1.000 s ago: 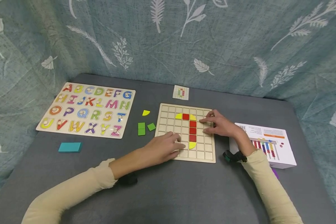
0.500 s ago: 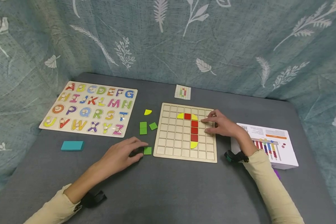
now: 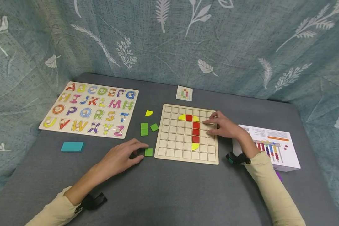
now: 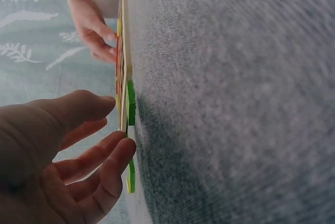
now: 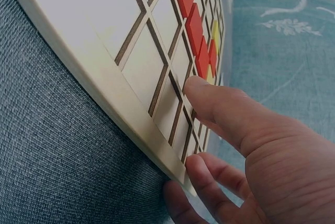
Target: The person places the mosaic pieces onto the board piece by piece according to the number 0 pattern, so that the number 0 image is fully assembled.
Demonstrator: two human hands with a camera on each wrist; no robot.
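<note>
In the head view my left hand (image 3: 121, 157) lies at the left of a single green square tile (image 3: 148, 152), fingertips right at its edge. In the left wrist view the thumb and fingers stand apart, with the green tile (image 4: 131, 103) beyond them and nothing between them. My right hand (image 3: 224, 125) rests at the right edge of a wooden grid board (image 3: 175, 153). Its thumb (image 5: 196, 85) lies over the squares and other fingertips are at the rim. On the board sit several red square tiles (image 3: 196, 132) and yellow quarter-circle tiles (image 3: 195, 146).
Left of the board lie several more green tiles (image 3: 144, 129) and a loose yellow quarter-circle (image 3: 149, 113). A pattern card (image 3: 184, 93) lies behind it. An alphabet puzzle (image 3: 89, 110) and a teal block (image 3: 72, 147) are at the left, a white box (image 3: 268, 147) at the right.
My left hand has left the board's lower part and moved left to the green tile, where it has stayed since half a second ago. The right hand stays at the board's right edge.
</note>
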